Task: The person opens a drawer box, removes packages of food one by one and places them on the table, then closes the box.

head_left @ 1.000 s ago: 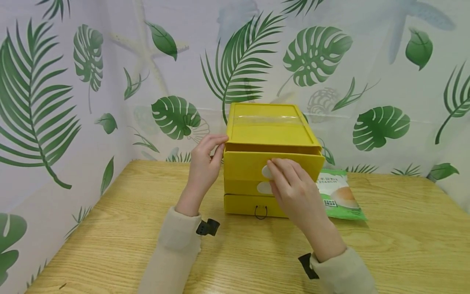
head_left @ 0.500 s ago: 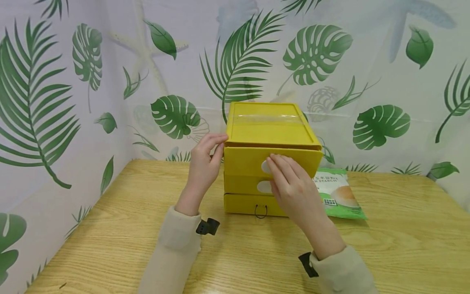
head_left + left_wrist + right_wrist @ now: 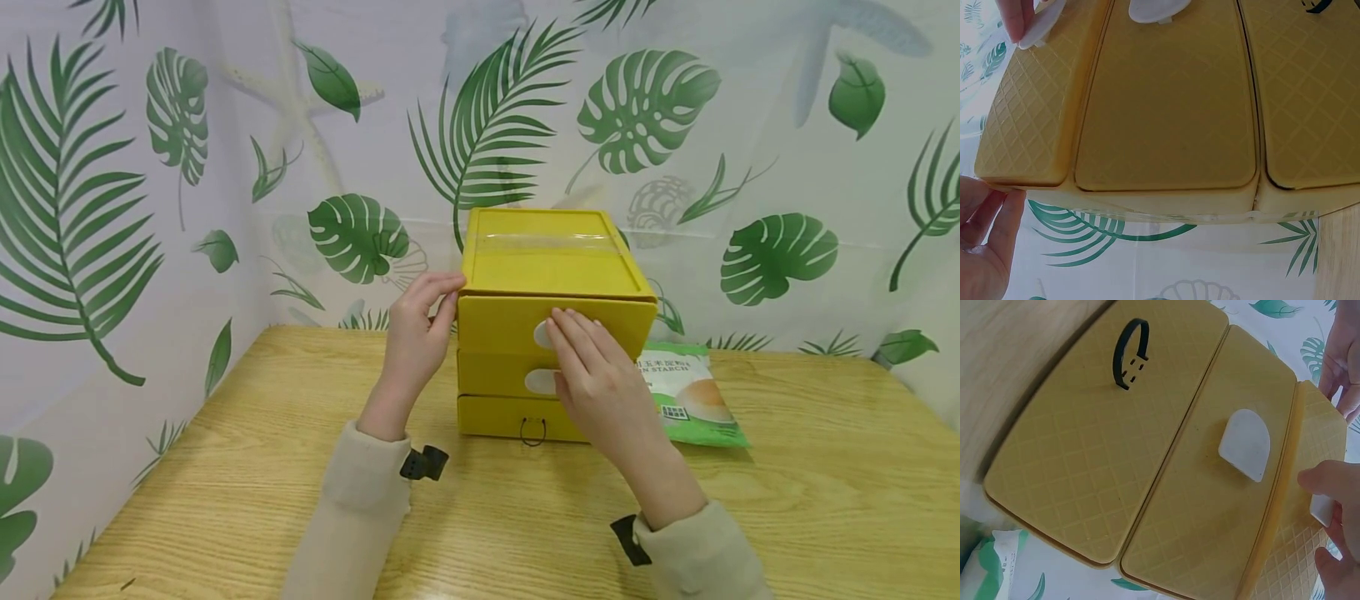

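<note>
A yellow three-drawer box (image 3: 551,271) stands on the table. Its top drawer (image 3: 495,327) sits slightly proud of the drawer below, with a thin dark line under the lid. My right hand (image 3: 603,387) pinches the white handle (image 3: 1321,509) of this drawer, thumb on one side and a finger on the other in the right wrist view. At the box's upper left front corner, my left hand (image 3: 416,342) touches the side with nearly straight fingers. The middle drawer carries another white handle (image 3: 1246,444); the bottom one has a black loop (image 3: 1130,353).
A green and white starch bag (image 3: 693,404) lies to the right of the box, partly hidden behind the right hand and box. Wood-grain table (image 3: 517,533) extends toward me, and a leaf-printed cloth (image 3: 480,108) hangs behind and at the sides.
The top drawer has slid inward, away from me, under my right hand. The gap beneath the lid has narrowed to a thin line. My left hand has stayed at the corner.
</note>
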`<state>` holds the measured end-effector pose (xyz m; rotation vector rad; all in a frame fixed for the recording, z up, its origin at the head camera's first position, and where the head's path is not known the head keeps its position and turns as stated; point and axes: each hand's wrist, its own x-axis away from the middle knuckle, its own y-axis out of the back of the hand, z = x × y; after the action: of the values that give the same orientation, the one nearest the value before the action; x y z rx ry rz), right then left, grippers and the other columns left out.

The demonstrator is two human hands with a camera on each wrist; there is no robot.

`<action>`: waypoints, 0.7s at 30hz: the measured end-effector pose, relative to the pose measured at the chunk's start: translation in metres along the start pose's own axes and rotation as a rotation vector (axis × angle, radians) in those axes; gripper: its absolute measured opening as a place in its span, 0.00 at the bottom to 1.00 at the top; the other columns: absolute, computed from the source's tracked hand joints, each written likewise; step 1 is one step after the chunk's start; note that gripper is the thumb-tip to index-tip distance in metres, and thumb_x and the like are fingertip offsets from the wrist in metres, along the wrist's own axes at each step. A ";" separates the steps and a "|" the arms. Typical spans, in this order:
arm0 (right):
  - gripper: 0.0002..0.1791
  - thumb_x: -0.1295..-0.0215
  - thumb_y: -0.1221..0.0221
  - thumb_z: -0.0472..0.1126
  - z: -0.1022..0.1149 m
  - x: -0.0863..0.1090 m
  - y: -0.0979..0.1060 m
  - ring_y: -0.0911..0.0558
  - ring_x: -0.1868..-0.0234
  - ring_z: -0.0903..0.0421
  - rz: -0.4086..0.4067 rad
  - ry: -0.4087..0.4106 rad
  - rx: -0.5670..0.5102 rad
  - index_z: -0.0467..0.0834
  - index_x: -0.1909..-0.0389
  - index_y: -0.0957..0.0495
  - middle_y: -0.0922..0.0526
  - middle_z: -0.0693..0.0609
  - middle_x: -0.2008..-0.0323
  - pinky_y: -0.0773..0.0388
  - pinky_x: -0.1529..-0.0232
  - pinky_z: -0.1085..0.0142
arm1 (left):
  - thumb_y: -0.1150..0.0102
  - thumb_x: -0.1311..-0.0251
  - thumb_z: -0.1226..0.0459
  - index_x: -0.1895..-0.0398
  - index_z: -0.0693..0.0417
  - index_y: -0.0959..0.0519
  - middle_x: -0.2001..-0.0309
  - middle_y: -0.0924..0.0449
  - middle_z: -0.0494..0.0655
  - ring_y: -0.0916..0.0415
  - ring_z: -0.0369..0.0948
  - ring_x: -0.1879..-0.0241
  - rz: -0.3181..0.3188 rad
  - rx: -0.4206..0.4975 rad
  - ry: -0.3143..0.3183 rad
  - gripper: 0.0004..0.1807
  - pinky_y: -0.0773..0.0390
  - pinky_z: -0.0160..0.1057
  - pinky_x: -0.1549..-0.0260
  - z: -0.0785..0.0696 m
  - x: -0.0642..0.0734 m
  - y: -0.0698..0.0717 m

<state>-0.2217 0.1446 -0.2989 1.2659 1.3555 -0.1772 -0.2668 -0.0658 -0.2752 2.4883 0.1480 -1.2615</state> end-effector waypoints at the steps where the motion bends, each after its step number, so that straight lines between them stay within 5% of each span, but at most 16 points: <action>1: 0.35 0.61 0.36 0.26 0.000 0.000 0.000 0.35 0.43 0.43 0.011 -0.002 0.002 0.28 0.45 0.34 0.33 0.35 0.45 0.37 0.44 0.52 | 0.51 0.42 0.76 0.60 0.68 0.22 0.60 0.24 0.55 0.25 0.45 0.62 0.000 0.001 0.000 0.10 0.22 0.34 0.76 0.000 0.000 0.000; 21: 0.38 0.52 0.37 0.37 -0.001 0.003 0.000 0.47 0.36 0.46 0.177 -0.070 0.010 0.28 0.41 0.41 0.43 0.36 0.38 0.46 0.40 0.50 | 0.51 0.42 0.76 0.60 0.68 0.22 0.60 0.24 0.55 0.25 0.44 0.65 -0.001 -0.005 -0.001 0.10 0.22 0.34 0.77 0.000 0.000 0.000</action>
<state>-0.2209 0.1470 -0.3011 1.3684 1.1779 -0.1044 -0.2673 -0.0656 -0.2754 2.4840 0.1524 -1.2614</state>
